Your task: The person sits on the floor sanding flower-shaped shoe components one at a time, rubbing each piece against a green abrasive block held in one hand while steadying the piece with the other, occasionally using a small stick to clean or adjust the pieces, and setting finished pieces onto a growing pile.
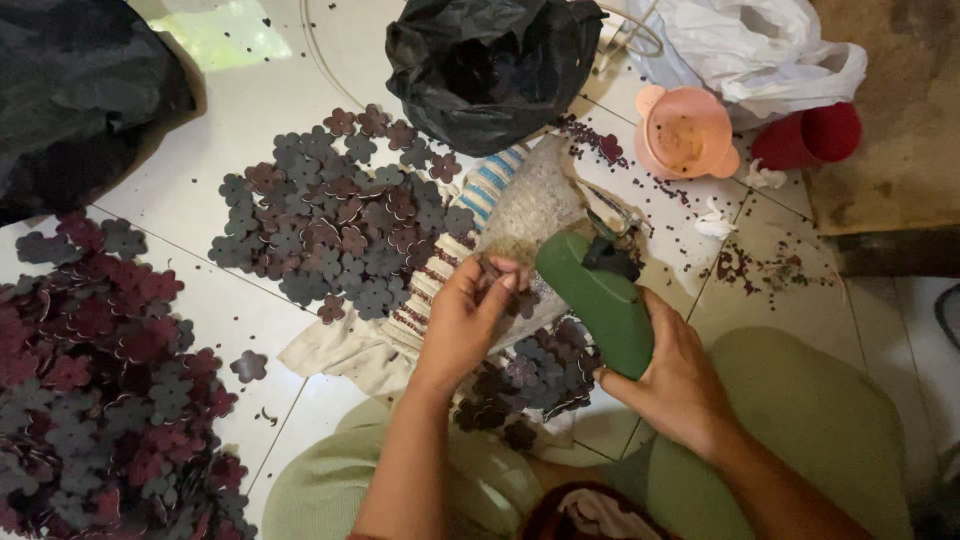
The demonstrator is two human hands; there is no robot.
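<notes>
- The right hand (672,375) was wrapped around the base of a green punching tool (598,300), fingers closed on it, tilting it up and to the left over the lap
- The left hand (468,318) pinched a small dark flower-shaped cutout (497,272) between thumb and fingertips, just beside the tool's upper end, near the middle of the scene
- Judged from this, the step in hand was feeding or pulling one piece at the tool's mouth; whether the piece was already inside the slot could not be told
- More of the same pieces lay in a small heap (525,380) below the hands, on a striped cloth (455,240) spread across the tiled floor (230,150)
- A flat spread of cutouts (330,215) lay farther off to the left, and a much bigger pile (90,390) filled the near left corner
- A black bag (490,65) stood open at the far middle, a pink plastic cup (685,133) to its right
- The next move seemed to call for a steady grip on the tool and an exact line-up of the thin piece with the tool's opening, since it was small and easily slipped
</notes>
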